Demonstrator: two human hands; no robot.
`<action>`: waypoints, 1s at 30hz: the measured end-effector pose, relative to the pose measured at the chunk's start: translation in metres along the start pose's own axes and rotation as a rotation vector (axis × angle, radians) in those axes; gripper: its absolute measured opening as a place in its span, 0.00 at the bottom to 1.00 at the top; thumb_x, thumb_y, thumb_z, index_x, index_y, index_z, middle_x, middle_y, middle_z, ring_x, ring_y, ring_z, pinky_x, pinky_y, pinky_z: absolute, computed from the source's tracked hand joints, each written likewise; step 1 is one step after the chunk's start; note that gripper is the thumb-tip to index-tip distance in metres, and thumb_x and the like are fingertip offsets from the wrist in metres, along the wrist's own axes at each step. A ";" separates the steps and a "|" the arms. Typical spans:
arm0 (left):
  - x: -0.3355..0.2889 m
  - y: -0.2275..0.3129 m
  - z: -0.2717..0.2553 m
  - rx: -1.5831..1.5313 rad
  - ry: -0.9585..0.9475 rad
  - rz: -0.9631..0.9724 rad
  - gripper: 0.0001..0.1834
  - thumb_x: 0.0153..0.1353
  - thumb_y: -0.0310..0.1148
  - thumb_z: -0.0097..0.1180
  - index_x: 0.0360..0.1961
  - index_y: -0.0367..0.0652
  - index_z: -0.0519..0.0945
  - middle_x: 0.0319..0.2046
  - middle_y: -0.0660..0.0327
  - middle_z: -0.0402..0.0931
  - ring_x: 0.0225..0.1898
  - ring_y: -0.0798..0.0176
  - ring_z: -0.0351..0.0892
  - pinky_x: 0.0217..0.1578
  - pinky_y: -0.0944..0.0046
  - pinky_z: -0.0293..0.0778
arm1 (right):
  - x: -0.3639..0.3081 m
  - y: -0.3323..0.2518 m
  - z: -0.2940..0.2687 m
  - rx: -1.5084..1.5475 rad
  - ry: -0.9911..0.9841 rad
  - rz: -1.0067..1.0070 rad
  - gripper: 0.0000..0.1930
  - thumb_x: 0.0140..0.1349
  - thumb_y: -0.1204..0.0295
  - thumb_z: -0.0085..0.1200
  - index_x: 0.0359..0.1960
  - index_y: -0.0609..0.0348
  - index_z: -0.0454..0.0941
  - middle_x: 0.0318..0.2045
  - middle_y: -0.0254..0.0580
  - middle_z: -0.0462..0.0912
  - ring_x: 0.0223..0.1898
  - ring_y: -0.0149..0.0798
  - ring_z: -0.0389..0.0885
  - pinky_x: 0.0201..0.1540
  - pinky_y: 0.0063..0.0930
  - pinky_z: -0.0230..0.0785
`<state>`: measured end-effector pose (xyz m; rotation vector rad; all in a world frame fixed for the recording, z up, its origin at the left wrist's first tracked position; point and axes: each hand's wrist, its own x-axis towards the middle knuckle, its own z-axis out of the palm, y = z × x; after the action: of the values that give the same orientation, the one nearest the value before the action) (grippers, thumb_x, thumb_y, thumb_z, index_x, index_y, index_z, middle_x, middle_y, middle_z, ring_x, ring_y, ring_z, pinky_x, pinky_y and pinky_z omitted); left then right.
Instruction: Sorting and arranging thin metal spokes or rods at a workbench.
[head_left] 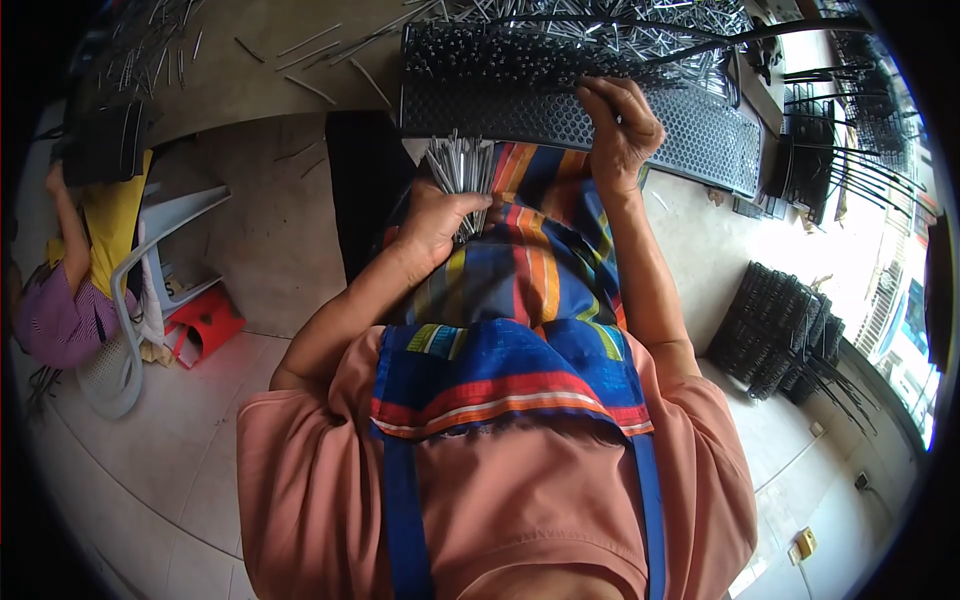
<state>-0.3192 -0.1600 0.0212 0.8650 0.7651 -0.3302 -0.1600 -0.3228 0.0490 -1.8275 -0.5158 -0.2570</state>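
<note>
Below, a tiled floor [260, 230], with a desk [250, 90] at the top strewn with loose metal rods [310, 45]. Across the lap, a striped apron [520, 290]. At the desk's near edge, a black perforated panel [690, 125], studded with upright pins. Right hand [620, 125] resting on the panel's edge, fingers curled together against it. Left hand [440, 220] lower, fingers clamped on a bundle of thin metal rods [462, 170] just under the panel. Far left, another person beside a plastic chair [150, 260].
</note>
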 end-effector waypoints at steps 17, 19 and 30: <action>-0.009 0.001 -0.001 -0.079 0.004 0.068 0.08 0.53 0.19 0.58 0.37 0.33 0.81 0.31 0.52 0.83 0.30 0.58 0.84 0.29 0.60 0.80 | -0.028 -0.008 0.004 -0.248 -0.103 -0.098 0.08 0.50 0.84 0.62 0.33 0.64 0.83 0.34 0.44 0.83 0.34 0.39 0.84 0.37 0.23 0.74; -0.010 0.002 0.000 -0.054 -0.013 0.061 0.09 0.53 0.18 0.57 0.37 0.33 0.81 0.31 0.52 0.83 0.30 0.58 0.84 0.29 0.60 0.80 | -0.016 -0.003 0.005 -0.211 -0.126 -0.053 0.06 0.52 0.82 0.62 0.33 0.63 0.83 0.32 0.42 0.83 0.32 0.36 0.84 0.35 0.22 0.73; 0.003 0.006 0.000 -0.166 -0.029 -0.027 0.10 0.51 0.16 0.54 0.37 0.29 0.80 0.31 0.50 0.83 0.30 0.56 0.84 0.31 0.61 0.80 | 0.011 0.000 0.017 -0.465 -0.155 -0.088 0.07 0.53 0.75 0.63 0.36 0.56 0.86 0.26 0.40 0.82 0.26 0.38 0.82 0.29 0.25 0.71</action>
<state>-0.3134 -0.1563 0.0221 0.6931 0.7664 -0.2979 -0.1520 -0.3044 0.0477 -2.2922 -0.6874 -0.3150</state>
